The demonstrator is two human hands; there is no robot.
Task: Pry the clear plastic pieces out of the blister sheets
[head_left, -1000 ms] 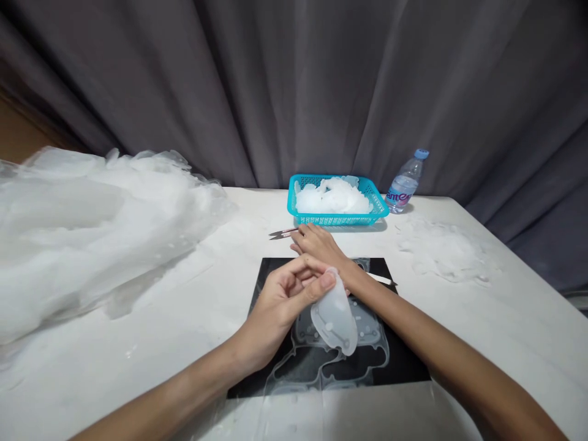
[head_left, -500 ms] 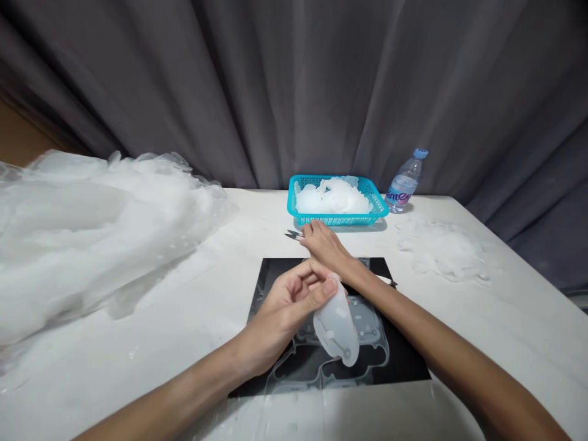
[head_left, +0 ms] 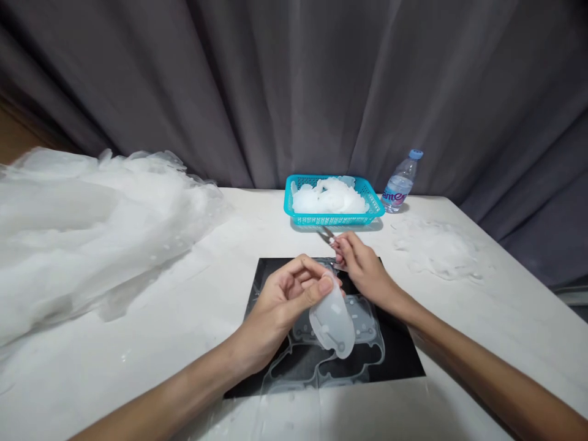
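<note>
Facing a basket (head_left: pixel 331 218) of white pieces (head_left: pixel 331 199), left grip (head_left: pixel 288 293) pinches film (head_left: pixel 331 320), right grip (head_left: pixel 361 262) clasps snips (head_left: pixel 327 234).

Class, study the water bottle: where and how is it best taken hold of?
Probably around the middle of the water bottle, coming from the right: its rounded body stands cap up, and the turquoise basket sits close on its left.
</note>
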